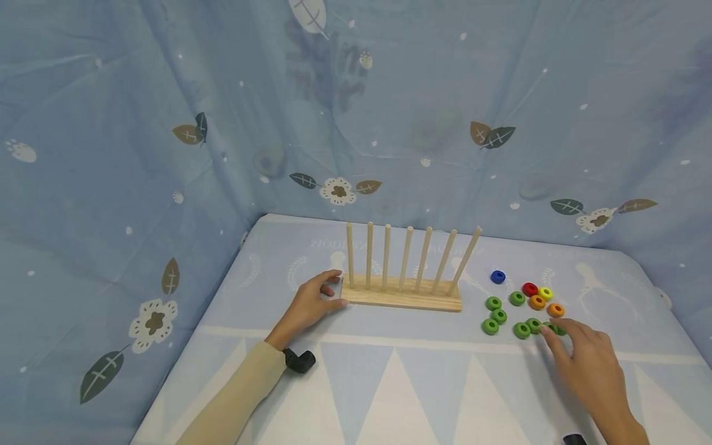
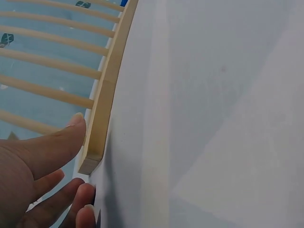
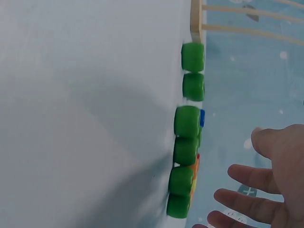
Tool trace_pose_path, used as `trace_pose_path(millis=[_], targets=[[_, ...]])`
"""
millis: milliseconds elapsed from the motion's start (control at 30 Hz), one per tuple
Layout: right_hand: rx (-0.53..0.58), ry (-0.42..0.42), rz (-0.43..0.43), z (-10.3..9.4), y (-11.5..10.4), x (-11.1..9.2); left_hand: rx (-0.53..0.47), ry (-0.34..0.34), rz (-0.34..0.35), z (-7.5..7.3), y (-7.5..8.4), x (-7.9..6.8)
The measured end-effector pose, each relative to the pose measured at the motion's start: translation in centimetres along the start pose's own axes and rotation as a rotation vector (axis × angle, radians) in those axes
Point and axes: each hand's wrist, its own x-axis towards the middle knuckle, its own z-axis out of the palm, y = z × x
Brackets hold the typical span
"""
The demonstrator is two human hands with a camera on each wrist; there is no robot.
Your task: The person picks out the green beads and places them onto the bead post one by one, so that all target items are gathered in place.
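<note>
A wooden rack (image 1: 400, 300) with seven pegs (image 1: 405, 259) is stood on the tabletop (image 1: 278, 259); the left hand (image 1: 308, 306) is placed at its nine o'clock end, thumb and fingers spread about the corner. Whether the wood is firmly touched cannot be told. If that hold is as light as it appears, the rack could be swung or slid by a sideways knock on a peg, since no hand is set at the three o'clock end.

The right hand (image 1: 592, 364) is held well apart, between three and four o'clock from the rack, its fingers spread and nothing gripped. The green beads (image 3: 186, 122) lie at about ten o'clock from it, several of them touching. Because they are packed so closely, a neighbour could be nudged away, or two could be caught together, if the fingertips were lowered wide. A bead tipped onto its rounded side might be rolled off across the cloth.

Towards eleven o'clock, the orange beads (image 1: 536, 302), the yellow bead (image 1: 546, 294) and the red bead (image 1: 530, 288) could be brushed by an overlong reach; the blue bead (image 1: 497, 277), set apart beyond them, seems less exposed.
</note>
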Motion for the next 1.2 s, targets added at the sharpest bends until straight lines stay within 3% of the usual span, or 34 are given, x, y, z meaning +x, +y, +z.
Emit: trace_pose_path(millis=[333, 667, 1200], targets=[[0.041, 0.015, -0.034, 0.2, 2.0, 0.6, -0.026, 0.015, -0.032, 0.3, -0.2, 0.7], [0.036, -0.048, 0.038, 0.6, 3.8, 1.5, -0.054, -0.001, -0.031, 0.5, -0.7, 1.6], [0.048, -0.067, 0.1, 1.2, 5.8, 2.9, -0.07, -0.043, -0.114, 0.3, -0.1, 2.1]])
